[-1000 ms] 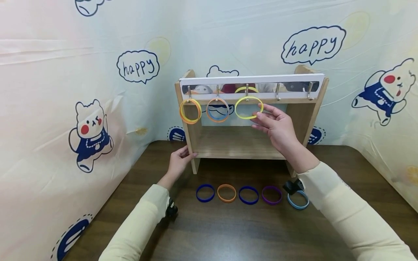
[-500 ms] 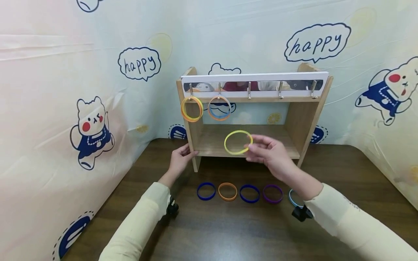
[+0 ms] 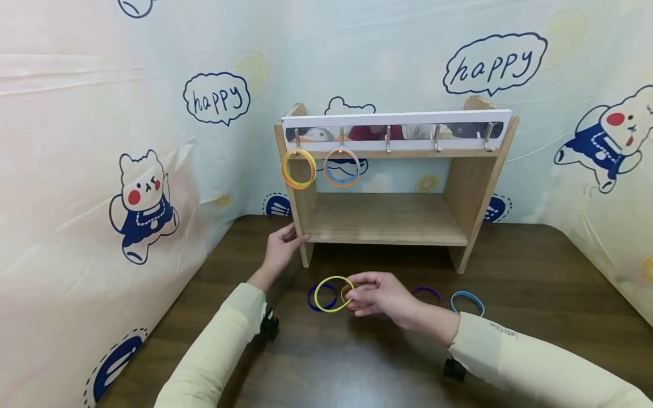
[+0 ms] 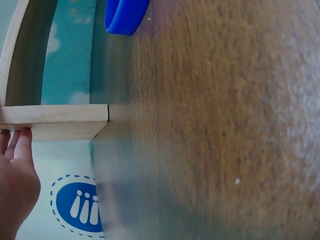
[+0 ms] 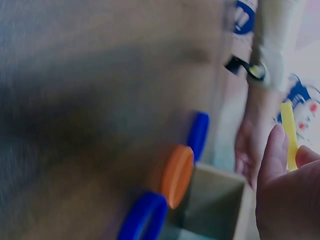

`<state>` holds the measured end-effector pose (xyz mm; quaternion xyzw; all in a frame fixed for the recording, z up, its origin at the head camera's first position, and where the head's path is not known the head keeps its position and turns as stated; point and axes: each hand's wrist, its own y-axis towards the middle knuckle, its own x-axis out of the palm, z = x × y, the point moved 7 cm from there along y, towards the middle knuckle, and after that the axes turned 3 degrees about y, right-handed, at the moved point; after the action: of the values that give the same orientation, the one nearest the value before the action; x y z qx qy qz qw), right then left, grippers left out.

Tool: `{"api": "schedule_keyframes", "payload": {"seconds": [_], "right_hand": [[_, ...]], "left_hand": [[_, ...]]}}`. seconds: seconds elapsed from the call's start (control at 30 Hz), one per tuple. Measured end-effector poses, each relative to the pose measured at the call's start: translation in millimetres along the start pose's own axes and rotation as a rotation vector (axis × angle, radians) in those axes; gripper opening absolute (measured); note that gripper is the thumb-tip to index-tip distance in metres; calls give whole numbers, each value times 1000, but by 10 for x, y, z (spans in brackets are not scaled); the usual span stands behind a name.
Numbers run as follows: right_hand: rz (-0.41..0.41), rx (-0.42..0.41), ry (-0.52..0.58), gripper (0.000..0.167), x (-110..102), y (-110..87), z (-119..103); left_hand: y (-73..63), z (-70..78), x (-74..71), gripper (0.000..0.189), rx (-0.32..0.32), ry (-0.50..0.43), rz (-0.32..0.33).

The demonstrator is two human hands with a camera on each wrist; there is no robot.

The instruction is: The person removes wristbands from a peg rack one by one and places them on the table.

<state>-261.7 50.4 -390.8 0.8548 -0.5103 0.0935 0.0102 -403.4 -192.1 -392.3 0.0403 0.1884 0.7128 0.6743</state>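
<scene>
In the head view my right hand (image 3: 380,297) pinches a yellow silicone wristband (image 3: 316,294) above the table, in front of a dark blue wristband (image 3: 309,298) and a partly covered orange wristband (image 3: 344,290). My left hand (image 3: 279,249) grips the lower left side panel of the wooden hook rack (image 3: 382,218), thumb in front. Yellow and orange wristbands (image 3: 283,169) hang from the leftmost hook; orange and light blue wristbands (image 3: 342,183) hang from the second. Another dark blue wristband (image 5: 142,217) shows in the right wrist view; my right hand hides it in the head view.
A purple wristband (image 3: 427,289) and a light blue wristband (image 3: 467,293) lie on the dark wooden table (image 3: 326,362) to the right. The third hook (image 3: 388,139) and two more to its right carry no bands. Patterned cloth (image 3: 214,170) surrounds the table.
My right hand has taken the yellow wristband off the third hook and brought it down and left, over the row of bands on the table. My left hand stays on the rack.
</scene>
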Motion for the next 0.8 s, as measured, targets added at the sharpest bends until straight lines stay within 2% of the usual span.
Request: {"api": "schedule_keyframes", "payload": {"seconds": [0.33, 0.63, 0.8], "right_hand": [[-32, 109, -58, 42, 261, 116, 413], [-5, 151, -84, 37, 299, 176, 573], [16, 173, -102, 35, 300, 184, 639]], "left_hand": [[55, 42, 13, 53, -12, 12, -9], [43, 19, 5, 52, 15, 35, 3], [26, -22, -14, 53, -4, 34, 5]]}}
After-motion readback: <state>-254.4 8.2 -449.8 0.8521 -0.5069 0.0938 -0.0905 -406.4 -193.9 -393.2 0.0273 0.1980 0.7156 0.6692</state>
